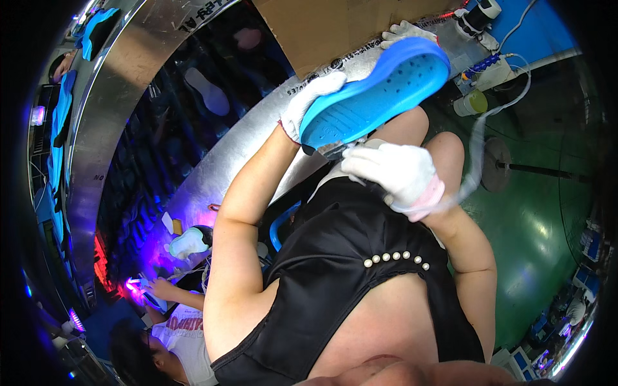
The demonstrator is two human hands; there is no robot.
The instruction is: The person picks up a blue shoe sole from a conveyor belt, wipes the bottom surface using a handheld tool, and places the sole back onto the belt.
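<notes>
Sole (380, 96) of blue foam, pierced with small holes, sits up in front of me over my lap, its long side slanting from lower left to upper right. My left hand (309, 103), in a white glove, grips it at the lower, rounded end: the fingers are curled over the edge and clamped on the foam. A second bit of white glove (405, 31) peeks out behind the far tip of the sole; I cannot tell whose fingers those are.

My right hand (396, 172), also gloved in white with a pink cuff, is just under the sole. Its fingers are closed round the dark handle of a small brush (335, 150), whose bristled head touches the underside of the sole near my left hand. A clear tube (476, 148) runs from near that wrist up toward a cluster of white fittings and a yellow-capped jar (472, 103) on the green floor (541, 212).

Beyond the sole lies a sheet of brown cardboard (322, 26) on a curved metal bench (212, 167). Behind the bench is a dark conveyor (167, 128) carrying pale insoles under violet light.

Lower left, another person in a white shirt (187, 334) works at the same bench, one gloved hand (187, 243) on a pale sole.

My black top with a row of pearl beads (394, 257) fills the lower middle.
</notes>
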